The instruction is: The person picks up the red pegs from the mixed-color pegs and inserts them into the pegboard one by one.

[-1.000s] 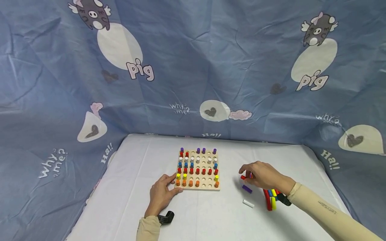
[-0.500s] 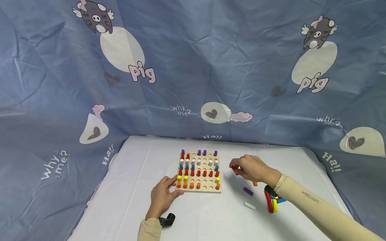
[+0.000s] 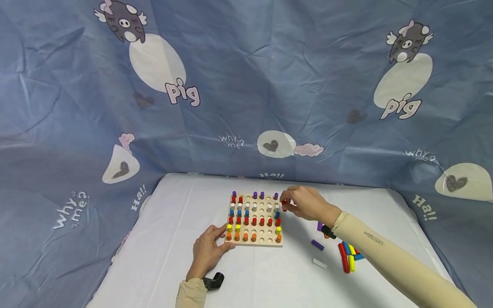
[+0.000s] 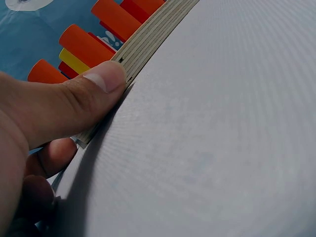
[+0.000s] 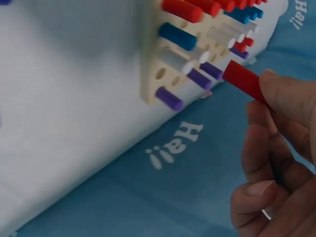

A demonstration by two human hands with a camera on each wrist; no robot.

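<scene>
A wooden pegboard (image 3: pixel 257 244) stands on the white table with rows of orange, yellow, red, blue, white and purple pegs and some bare holes. My left hand (image 3: pixel 209 248) grips its near left corner; in the left wrist view the thumb (image 4: pixel 106 79) presses the layered board edge (image 4: pixel 148 47) and a finger curls round the side. At the board's right edge, toward the back, my right hand (image 3: pixel 308 203) pinches a red peg (image 5: pixel 243 79) between thumb and fingers. In the right wrist view the peg's free end points toward the purple pegs (image 5: pixel 200 78).
Right of the board lie a loose purple peg (image 3: pixel 317 245) and a white peg (image 3: pixel 319 263). Farther right is a pile of red, yellow and blue pegs (image 3: pixel 348 256), partly under the right forearm. A blue patterned cloth (image 3: pixel 327 85) rises behind the table.
My right hand has carried the red peg left and back from beside the loose pegs to the board's right edge. The left hand stays on the corner.
</scene>
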